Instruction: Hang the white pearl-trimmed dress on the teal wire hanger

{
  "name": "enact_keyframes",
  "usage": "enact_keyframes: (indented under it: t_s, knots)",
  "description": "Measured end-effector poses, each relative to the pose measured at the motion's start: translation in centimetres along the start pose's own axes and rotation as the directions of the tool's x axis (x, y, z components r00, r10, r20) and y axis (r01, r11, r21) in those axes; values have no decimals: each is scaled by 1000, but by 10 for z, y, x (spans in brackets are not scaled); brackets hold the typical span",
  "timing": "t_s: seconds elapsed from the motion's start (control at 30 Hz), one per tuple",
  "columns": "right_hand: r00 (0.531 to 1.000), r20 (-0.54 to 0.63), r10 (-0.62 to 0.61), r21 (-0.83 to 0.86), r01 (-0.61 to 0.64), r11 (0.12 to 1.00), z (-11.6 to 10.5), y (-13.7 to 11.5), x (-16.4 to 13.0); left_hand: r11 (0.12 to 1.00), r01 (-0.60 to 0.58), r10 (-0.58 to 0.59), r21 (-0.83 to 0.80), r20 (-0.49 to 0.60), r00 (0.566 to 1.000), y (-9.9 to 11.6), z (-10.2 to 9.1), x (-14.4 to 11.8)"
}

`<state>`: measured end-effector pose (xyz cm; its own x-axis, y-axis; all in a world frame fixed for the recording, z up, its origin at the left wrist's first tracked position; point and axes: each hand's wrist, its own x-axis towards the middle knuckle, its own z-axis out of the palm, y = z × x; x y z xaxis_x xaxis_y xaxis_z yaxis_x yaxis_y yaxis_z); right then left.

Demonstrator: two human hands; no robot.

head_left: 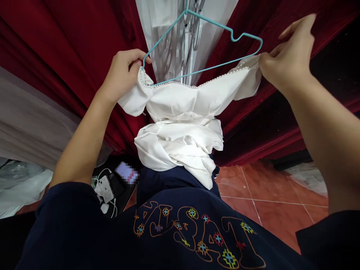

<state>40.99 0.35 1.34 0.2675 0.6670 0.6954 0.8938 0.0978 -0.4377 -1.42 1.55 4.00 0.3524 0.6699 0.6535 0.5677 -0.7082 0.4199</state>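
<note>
A: While both hands are raised in front of the chest, note the layout. White garment hangs across the middle of the view, its pearl-trimmed top edge running left to right, slightly higher on the right. The lower part is bunched and rests on the person's dark blue lap.

B: And the hanger?

A: Teal wire hanger sits just above and behind that top edge, long axis also left to right, roughly parallel to the neckline. Its hook goes up out of view at the top centre.

B: Grip state, left side?

A: Left hand: fingers curled and pressed together, pinching the left corner of the garment right where the hanger's left end bends. Cloth and wire touch there; whether the wire is already inside the shoulder I cannot tell.

B: Right side?

A: Right hand: thumb and first fingers pinch the right corner of the garment; the remaining fingers are spread upward. That corner lies just below and to the right of the hanger's right end, close to it but not over it.

B: So which hand is nearer the wire?

A: The left, which is at the wire. The right holds cloth just beside the right shoulder of the hanger.

B: Surroundings?

A: Dark red curtains far on both sides, a pale panel between them. A phone and a white charger with cable lie on the floor near left. Red floor tiles near right.
</note>
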Motion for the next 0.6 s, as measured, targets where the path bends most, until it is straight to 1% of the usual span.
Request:
enact_keyframes:
  t_s: [0.07,0.1,0.17,0.23,0.3,0.37,0.43,0.53,0.6]
  knots:
    - [1000,-29,-13,36,14,999,-1,-6,11,999,37,-37,-2,14,999,1,-4,1]
    - [998,-33,-44,53,46,998,-3,-11,15,999,42,-42,-8,17,999,1,-5,1]
    - [988,-31,-149,85,151,985,-4,-22,22,999,41,-41,-22,23,999,2,-8,1]
    - [969,-31,-246,113,248,962,-4,-32,26,999,48,-48,-25,16,999,3,-10,1]
    - [953,-42,-301,139,304,943,-1,-40,28,998,58,-58,-16,-4,998,3,-12,0]
    - [939,-48,-340,148,343,928,1,-44,27,999,49,-49,2,-26,998,3,-14,0]
    - [928,-53,-368,141,371,918,-2,-44,22,999,36,-35,31,-30,999,5,-16,0]
    - [925,-18,-381,138,379,915,-18,-39,12,996,34,-31,84,-32,999,7,-17,0]
    - [929,18,-370,125,365,922,-30,-35,8,993,-17,23,119,-50,999,7,-14,0]
